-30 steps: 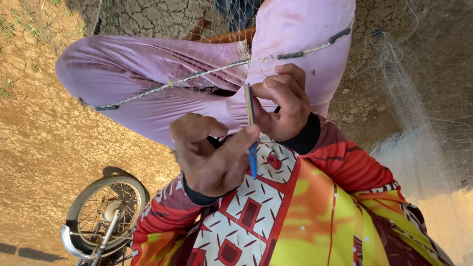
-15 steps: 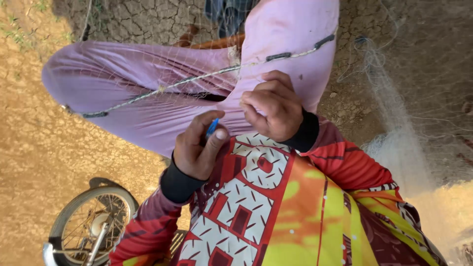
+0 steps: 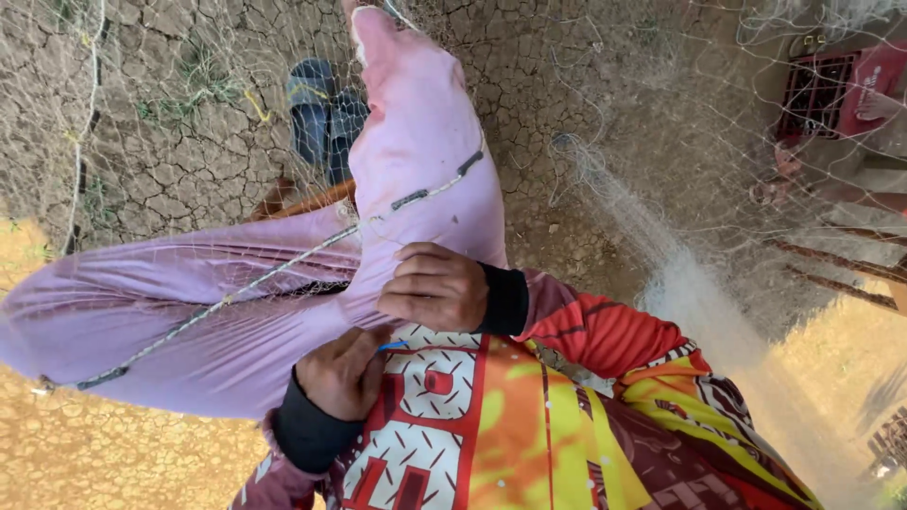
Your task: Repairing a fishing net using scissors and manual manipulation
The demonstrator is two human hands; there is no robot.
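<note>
fine pale mesh fishing net [image 3: 661, 255] draped over lap and ground | grey weighted net cord [image 3: 283, 269] across pink-trousered legs [image 3: 416, 170] | blue sandals [image 3: 326, 118] behind knee | small blue plastic netting needle [image 3: 392, 346] between hands

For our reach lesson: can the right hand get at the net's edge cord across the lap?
Probably yes: the right hand rests on the pink trousers just below the edge cord; only fine mesh lies between.

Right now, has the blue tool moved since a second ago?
Yes. The blue tool has come down from the cord across the pink trousers toward the shirt, held in the left hand.
</note>
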